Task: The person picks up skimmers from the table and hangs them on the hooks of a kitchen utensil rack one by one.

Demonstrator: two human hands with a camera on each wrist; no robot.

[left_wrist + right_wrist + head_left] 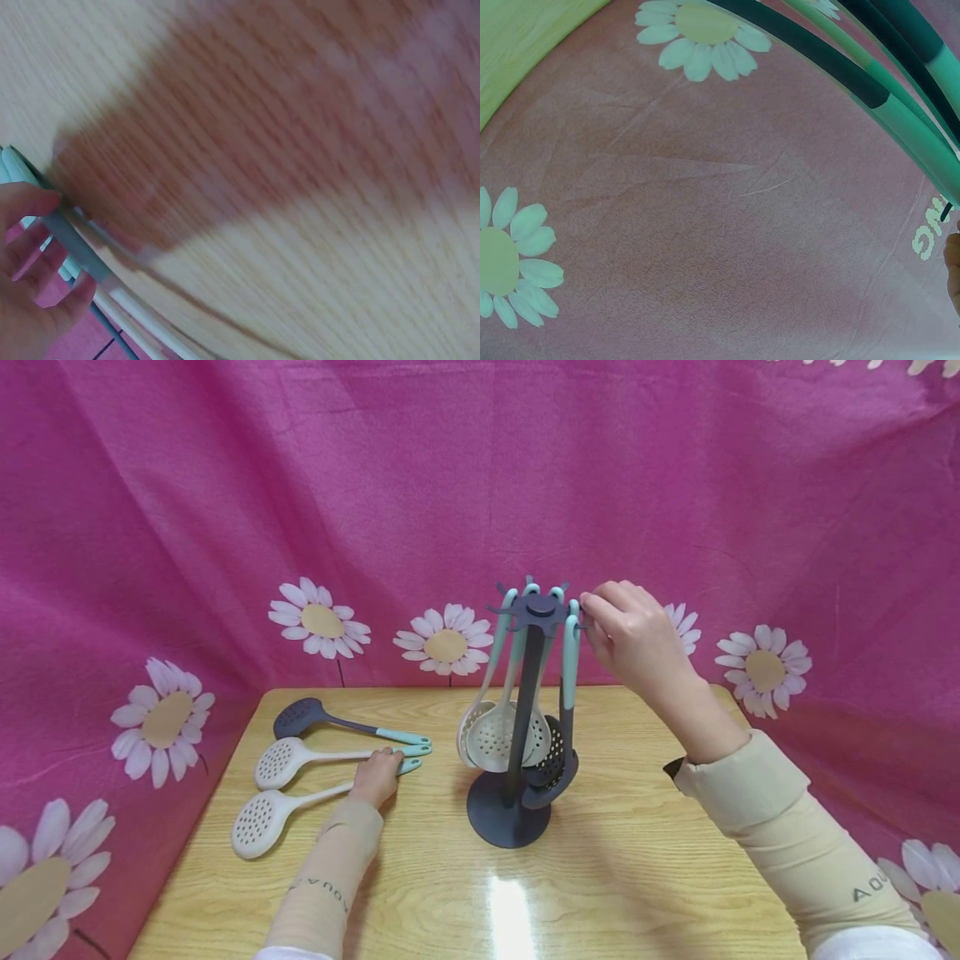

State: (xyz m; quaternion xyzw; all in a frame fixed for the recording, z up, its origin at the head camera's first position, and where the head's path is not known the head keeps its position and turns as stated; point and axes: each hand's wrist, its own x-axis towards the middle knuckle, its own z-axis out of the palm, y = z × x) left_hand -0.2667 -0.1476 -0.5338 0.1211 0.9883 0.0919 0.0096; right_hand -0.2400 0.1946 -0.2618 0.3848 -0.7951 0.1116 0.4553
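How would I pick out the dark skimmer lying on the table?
Find the utensil stand on the wooden table. To its left, the dark skimmer lies farthest back in a group of three. Its dark colour sets it apart from the two white skimmers.

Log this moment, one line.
left hand: holds front white skimmer | right hand: at stand top, grip unclear | stand: hung utensils | table: rear white skimmer, dark skimmer

Magenta cloth backdrop (390, 485), yellow-centred white daisies (446, 646) printed on it, wood-grain table (637, 852), bright glare patch (510, 918)
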